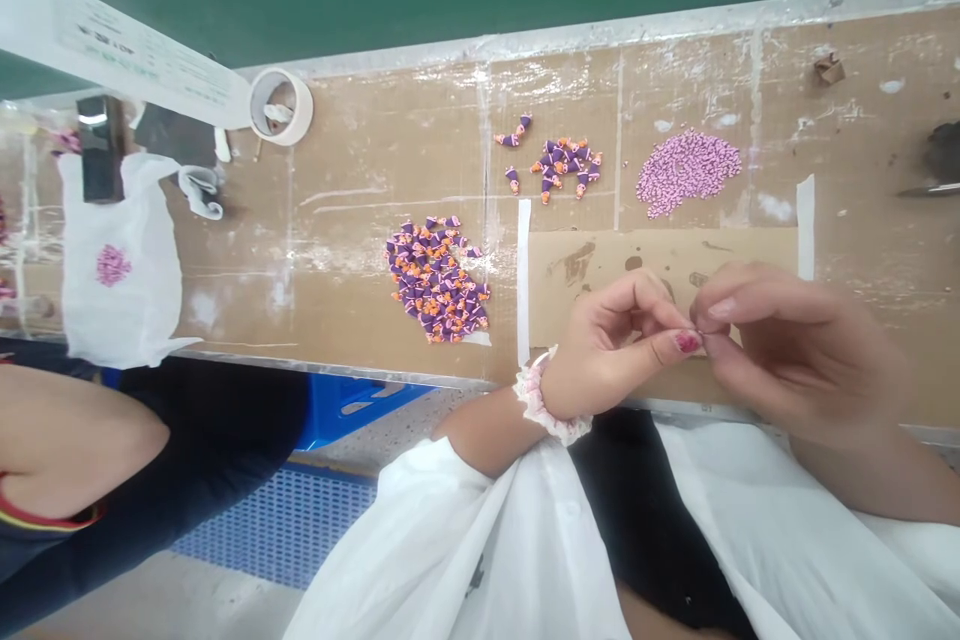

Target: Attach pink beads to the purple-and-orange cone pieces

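A white plastic bag (120,260) is lying at the left on the counter (352,170), holding one small clump of pink pieces (112,264). Beyond it one roll of tape (280,106) is sitting with something white inside its ring. Three heaps are resting further right: a big heap of purple-and-orange pieces (439,278), a smaller scattered group of the same (559,163), and a pile of pink beads (687,170). A sheet of cardboard (660,255) is taped down by two white strips. Over its near edge the left hand (611,345) and the right hand (780,345) are meeting, fingers (686,340) curled in and pinching tip to tip on something too small to make out. A second person's arm (75,440) is showing at the far left.
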`<state>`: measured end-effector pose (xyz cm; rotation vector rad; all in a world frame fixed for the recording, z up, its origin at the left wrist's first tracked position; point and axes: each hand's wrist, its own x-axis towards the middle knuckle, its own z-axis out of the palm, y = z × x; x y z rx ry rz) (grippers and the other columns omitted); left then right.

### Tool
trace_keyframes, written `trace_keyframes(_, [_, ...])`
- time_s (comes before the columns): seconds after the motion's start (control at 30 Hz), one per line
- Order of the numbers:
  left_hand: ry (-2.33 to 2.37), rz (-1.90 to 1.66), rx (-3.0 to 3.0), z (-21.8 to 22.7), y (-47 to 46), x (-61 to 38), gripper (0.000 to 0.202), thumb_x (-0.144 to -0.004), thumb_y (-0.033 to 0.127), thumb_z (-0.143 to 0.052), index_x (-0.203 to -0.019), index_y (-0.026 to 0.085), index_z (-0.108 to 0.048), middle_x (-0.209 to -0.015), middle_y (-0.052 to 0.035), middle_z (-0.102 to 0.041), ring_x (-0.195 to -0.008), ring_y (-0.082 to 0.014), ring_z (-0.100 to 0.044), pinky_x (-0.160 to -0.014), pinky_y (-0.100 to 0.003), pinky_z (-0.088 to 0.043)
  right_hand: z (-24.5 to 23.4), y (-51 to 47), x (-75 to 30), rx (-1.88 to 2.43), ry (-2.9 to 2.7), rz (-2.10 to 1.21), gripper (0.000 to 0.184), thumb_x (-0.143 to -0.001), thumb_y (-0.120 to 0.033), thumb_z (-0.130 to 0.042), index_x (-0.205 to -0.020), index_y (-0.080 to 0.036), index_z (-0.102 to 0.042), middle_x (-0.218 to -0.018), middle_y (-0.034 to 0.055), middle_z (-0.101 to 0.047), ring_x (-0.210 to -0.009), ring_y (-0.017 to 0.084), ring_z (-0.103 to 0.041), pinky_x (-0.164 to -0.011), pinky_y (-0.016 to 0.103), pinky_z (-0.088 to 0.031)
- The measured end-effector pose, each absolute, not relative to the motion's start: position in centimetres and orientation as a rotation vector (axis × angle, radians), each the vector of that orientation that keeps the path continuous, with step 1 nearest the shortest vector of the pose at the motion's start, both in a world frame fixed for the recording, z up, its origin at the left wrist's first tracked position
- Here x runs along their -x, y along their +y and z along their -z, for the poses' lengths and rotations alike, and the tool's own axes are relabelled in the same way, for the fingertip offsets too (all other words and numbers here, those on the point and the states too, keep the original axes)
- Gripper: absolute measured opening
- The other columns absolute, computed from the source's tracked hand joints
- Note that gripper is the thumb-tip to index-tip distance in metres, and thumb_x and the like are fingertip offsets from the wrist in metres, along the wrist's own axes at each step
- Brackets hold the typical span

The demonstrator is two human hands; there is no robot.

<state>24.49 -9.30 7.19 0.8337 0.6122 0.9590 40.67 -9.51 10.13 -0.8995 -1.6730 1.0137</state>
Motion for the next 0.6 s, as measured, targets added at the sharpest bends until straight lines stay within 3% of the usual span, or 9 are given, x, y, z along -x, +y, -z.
trace_keyframes(0.27, [0.803,-0.984,-0.949,-6.6,-9.0,-23.6,0.017,-0.086,0.036,-0.067,-0.086,0.019,-0.066,-0.082,-0.0010,-0.064,-0.072,-0.0083,-0.058,-0.069,-0.023,-0.047,-9.2,-9.7,-40.8,1.089,-1.466,-1.097,0.026,-0.084,-0.009,-0.061,-0.105,-0.026,-0.058,-0.078,-0.0010,-0.059,-0.068,0.013,-0.057,-0.057,0.026,-0.049])
trace_keyframes(0.43, [1.011,-1.052,-0.769,-4.8,-8.8,-21.4,0.022,-0.082,0.039,-0.070,-0.087,0.019,-0.064,-0.072,0.0016,-0.057,-0.058,-0.0055,-0.046,-0.054,-0.020,-0.039,-8.6,-9.0,-42.0,1.199,-2.038,-0.864,0.030,-0.086,-0.010,-0.056,-0.112,-0.024,-0.053,-0.083,-0.0006,-0.059,-0.072,0.013,-0.058,-0.064,0.027,-0.049])
trace_keyframes(0.6, [1.129,-1.171,-0.778,-3.8,-8.7,-18.8,0.021,-0.081,0.039,-0.072,-0.085,0.020,-0.064,-0.065,0.0035,-0.053,-0.056,-0.0061,-0.044,-0.053,-0.020,-0.036,-8.1,-9.1,-42.2,1.173,-2.376,-0.736,0.034,-0.090,-0.013,-0.050,-0.124,-0.020,-0.048,-0.091,0.0036,-0.061,-0.075,0.016,-0.060,-0.068,0.029,-0.050])
